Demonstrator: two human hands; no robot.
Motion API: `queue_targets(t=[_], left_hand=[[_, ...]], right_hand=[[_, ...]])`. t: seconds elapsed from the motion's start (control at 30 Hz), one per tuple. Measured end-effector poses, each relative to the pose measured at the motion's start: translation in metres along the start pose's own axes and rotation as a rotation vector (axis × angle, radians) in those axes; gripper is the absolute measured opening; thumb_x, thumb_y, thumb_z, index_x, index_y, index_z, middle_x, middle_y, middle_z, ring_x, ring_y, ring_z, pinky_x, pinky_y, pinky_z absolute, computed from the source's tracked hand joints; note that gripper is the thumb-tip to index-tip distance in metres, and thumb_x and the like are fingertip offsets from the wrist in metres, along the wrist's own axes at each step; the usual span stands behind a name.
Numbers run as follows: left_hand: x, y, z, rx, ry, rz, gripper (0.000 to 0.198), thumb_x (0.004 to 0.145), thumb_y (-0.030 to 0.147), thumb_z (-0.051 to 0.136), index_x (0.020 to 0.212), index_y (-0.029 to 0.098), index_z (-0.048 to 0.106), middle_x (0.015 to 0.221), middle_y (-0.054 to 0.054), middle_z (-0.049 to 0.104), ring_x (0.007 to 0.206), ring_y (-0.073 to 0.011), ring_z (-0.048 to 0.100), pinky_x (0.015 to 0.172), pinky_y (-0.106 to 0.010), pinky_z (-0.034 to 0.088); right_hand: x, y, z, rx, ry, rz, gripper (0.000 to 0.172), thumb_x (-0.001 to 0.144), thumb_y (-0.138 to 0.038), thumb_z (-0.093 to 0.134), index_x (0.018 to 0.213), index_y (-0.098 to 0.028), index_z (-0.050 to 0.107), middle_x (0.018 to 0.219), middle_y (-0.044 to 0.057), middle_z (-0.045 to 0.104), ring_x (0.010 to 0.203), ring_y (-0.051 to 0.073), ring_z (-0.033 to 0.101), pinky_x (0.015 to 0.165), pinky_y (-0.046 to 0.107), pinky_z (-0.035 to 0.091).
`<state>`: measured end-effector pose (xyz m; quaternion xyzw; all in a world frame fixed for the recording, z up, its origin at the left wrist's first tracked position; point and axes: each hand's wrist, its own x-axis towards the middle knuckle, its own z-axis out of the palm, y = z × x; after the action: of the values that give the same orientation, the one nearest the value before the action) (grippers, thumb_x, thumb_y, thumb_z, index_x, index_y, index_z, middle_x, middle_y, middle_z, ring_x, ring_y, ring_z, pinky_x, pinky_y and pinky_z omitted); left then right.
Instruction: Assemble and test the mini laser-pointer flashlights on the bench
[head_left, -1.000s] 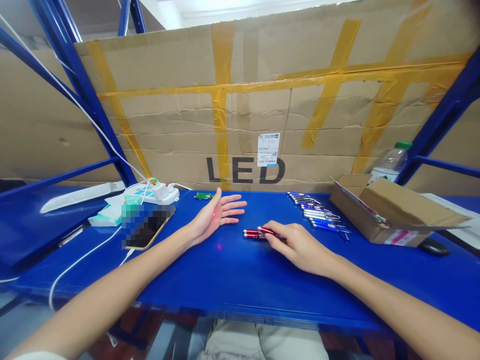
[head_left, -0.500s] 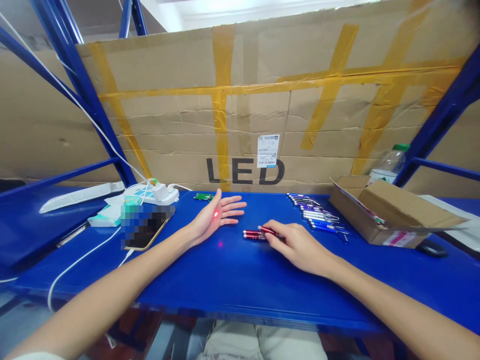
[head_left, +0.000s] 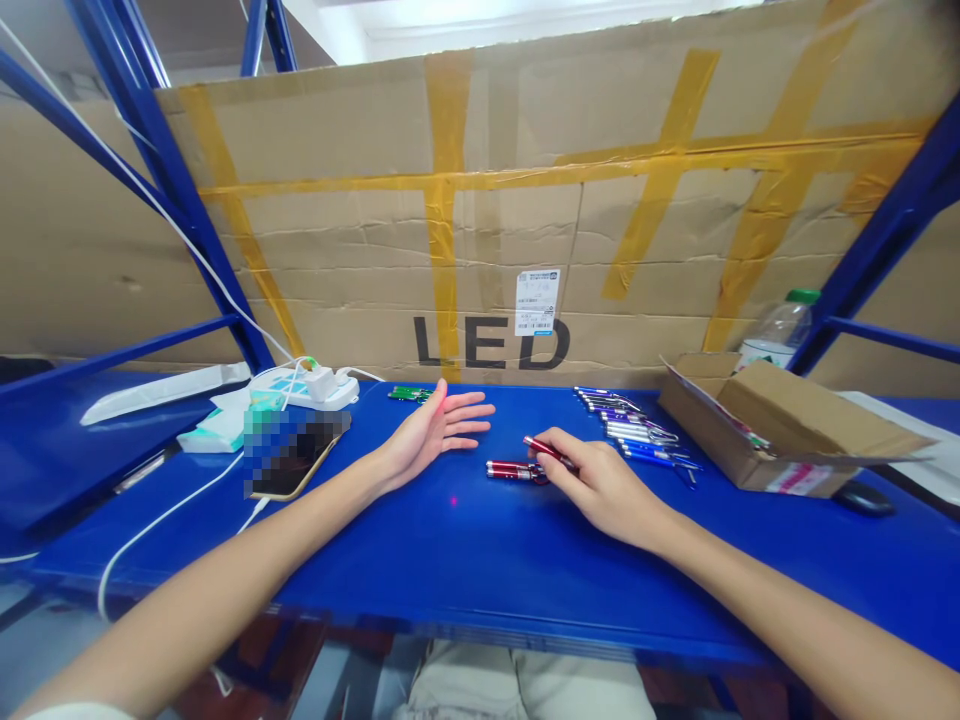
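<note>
My right hand (head_left: 592, 480) is closed around a red laser pointer (head_left: 541, 447), its silver tip aimed left. Just below that tip, more red laser pointers (head_left: 510, 470) lie side by side on the blue table (head_left: 480, 570). My left hand (head_left: 431, 435) rests on its edge, palm turned toward the right hand, fingers stretched and holding nothing. A reddish glow shows near the base of its thumb, and a small red light dot (head_left: 454, 501) lies on the table below the palm. Green pointers (head_left: 409, 394) lie behind the left hand.
At the back right lies a row of blue, purple and silver pointers (head_left: 634, 430). An open cardboard box (head_left: 772, 430) stands beside it, with a dark mouse (head_left: 862, 498) near. On the left are a phone (head_left: 300, 462), a power strip (head_left: 330, 390) with cables and a tissue pack (head_left: 217, 430).
My right hand has raised the held laser pointer slightly and shifted a little right. The bright red spot on my left palm is gone; a reddish glow shows near the thumb.
</note>
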<state>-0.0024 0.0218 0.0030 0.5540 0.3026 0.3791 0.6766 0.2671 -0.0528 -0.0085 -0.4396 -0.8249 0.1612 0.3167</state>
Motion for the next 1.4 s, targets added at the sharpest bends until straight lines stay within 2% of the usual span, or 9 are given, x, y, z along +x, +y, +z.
queue_targets(t=[0.13,0.37,0.57,0.67,0.73,0.9,1.03,1.2,1.4], left_hand=[[0.000,0.000,0.000,-0.002,0.006,0.004,0.069,0.110,0.067,0.031,0.144,0.019,0.066,0.156,-0.018,0.061,0.138,-0.0353,0.061,0.107,-0.047,0.051],[0.000,0.000,0.001,0.008,-0.004,0.016,0.066,0.108,0.067,0.041,0.144,0.019,0.067,0.158,-0.019,0.059,0.139,-0.0367,0.060,0.110,-0.049,0.049],[-0.001,0.001,0.001,0.001,0.003,0.021,0.062,0.108,0.064,0.043,0.143,0.019,0.067,0.157,-0.019,0.060,0.138,-0.0369,0.061,0.109,-0.049,0.050],[0.000,0.000,0.000,-0.002,-0.003,0.027,0.062,0.109,0.064,0.043,0.143,0.018,0.067,0.157,-0.019,0.060,0.139,-0.0370,0.061,0.108,-0.049,0.050],[0.000,0.000,0.000,-0.003,-0.001,0.026,0.062,0.109,0.064,0.042,0.143,0.018,0.066,0.158,-0.019,0.060,0.139,-0.0369,0.061,0.107,-0.048,0.051],[0.000,0.000,0.000,0.000,0.003,0.021,0.065,0.109,0.066,0.040,0.144,0.018,0.066,0.157,-0.019,0.060,0.139,-0.0366,0.061,0.107,-0.047,0.051],[0.000,0.000,0.000,0.000,0.007,0.025,0.066,0.108,0.067,0.040,0.143,0.018,0.067,0.157,-0.019,0.060,0.138,-0.0369,0.061,0.108,-0.048,0.051],[0.000,0.000,-0.001,-0.009,0.003,0.023,0.066,0.108,0.068,0.040,0.143,0.018,0.067,0.158,-0.019,0.059,0.138,-0.0362,0.061,0.107,-0.047,0.051],[0.001,0.000,-0.002,-0.001,0.004,0.027,0.066,0.110,0.066,0.036,0.143,0.019,0.067,0.157,-0.018,0.061,0.137,-0.0353,0.062,0.103,-0.045,0.054]], right_hand=[[0.000,-0.002,-0.001,0.011,-0.043,-0.008,0.033,0.113,-0.046,0.041,0.111,-0.024,0.064,0.077,-0.001,0.067,0.065,0.017,0.058,0.065,0.029,0.039],[0.000,0.001,0.000,0.014,0.005,0.002,0.034,0.113,-0.047,0.041,0.116,-0.023,0.065,0.087,0.002,0.073,0.071,0.018,0.063,0.068,0.029,0.042],[-0.002,-0.007,-0.003,0.036,-0.128,-0.026,0.033,0.112,-0.045,0.042,0.111,-0.023,0.067,0.068,-0.004,0.059,0.058,0.015,0.050,0.061,0.028,0.034],[-0.003,-0.010,-0.003,0.055,-0.181,-0.041,0.032,0.112,-0.044,0.043,0.115,-0.023,0.067,0.067,-0.005,0.058,0.056,0.015,0.050,0.059,0.028,0.033],[-0.002,-0.008,-0.002,0.037,-0.152,-0.024,0.032,0.112,-0.045,0.042,0.111,-0.023,0.066,0.069,-0.003,0.061,0.058,0.016,0.053,0.061,0.028,0.034],[0.003,0.002,0.000,-0.044,0.026,0.113,0.031,0.110,-0.046,0.042,0.104,-0.025,0.064,0.077,0.001,0.072,0.066,0.021,0.063,0.065,0.030,0.037],[0.005,0.007,0.001,-0.078,0.065,0.173,0.031,0.109,-0.046,0.041,0.104,-0.025,0.065,0.075,0.001,0.073,0.067,0.023,0.065,0.065,0.031,0.037],[0.003,0.001,0.000,-0.067,-0.024,0.104,0.032,0.110,-0.045,0.040,0.103,-0.025,0.064,0.081,0.003,0.075,0.068,0.022,0.065,0.064,0.031,0.038],[0.000,-0.008,0.000,-0.057,-0.173,-0.002,0.030,0.110,-0.041,0.043,0.108,-0.024,0.067,0.067,-0.002,0.065,0.059,0.018,0.058,0.060,0.029,0.033]])
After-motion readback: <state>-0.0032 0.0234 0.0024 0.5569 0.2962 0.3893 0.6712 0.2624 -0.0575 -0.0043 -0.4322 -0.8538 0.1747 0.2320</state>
